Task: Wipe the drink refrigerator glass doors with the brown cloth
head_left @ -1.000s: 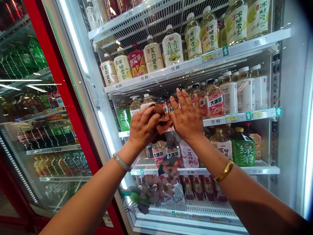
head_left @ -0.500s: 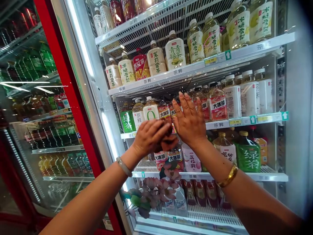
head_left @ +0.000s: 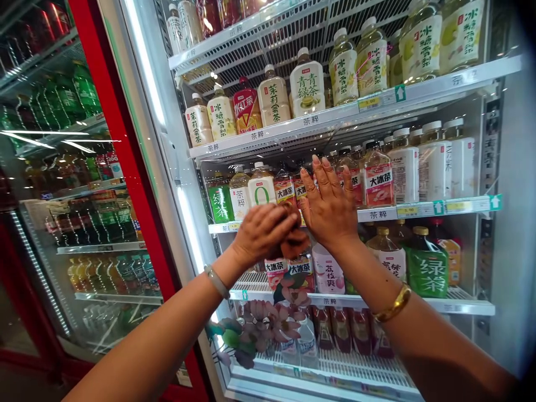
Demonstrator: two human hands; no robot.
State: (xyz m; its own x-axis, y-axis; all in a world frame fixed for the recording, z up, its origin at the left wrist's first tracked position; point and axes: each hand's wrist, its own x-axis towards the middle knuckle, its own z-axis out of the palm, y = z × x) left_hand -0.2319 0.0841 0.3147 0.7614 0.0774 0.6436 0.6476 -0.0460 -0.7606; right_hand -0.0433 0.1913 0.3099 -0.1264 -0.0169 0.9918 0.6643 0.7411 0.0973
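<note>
Brown cloth [head_left: 295, 244] lay bunched in the left hand [head_left: 263, 231], at 4 o'clock from its knuckles; long axis unclear, folds crumpled; left fingers gripped it; right hand [head_left: 330, 216] flat, fingers extended toward 11 o'clock, just off the cloth's 2 o'clock side.

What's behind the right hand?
A shelf runs behind the right hand. On it, a red-labelled bottle shows partly at the hand's right; lower down, a pink bottle is partly covered. Whatever stands directly behind the hand cannot be seen.
</note>
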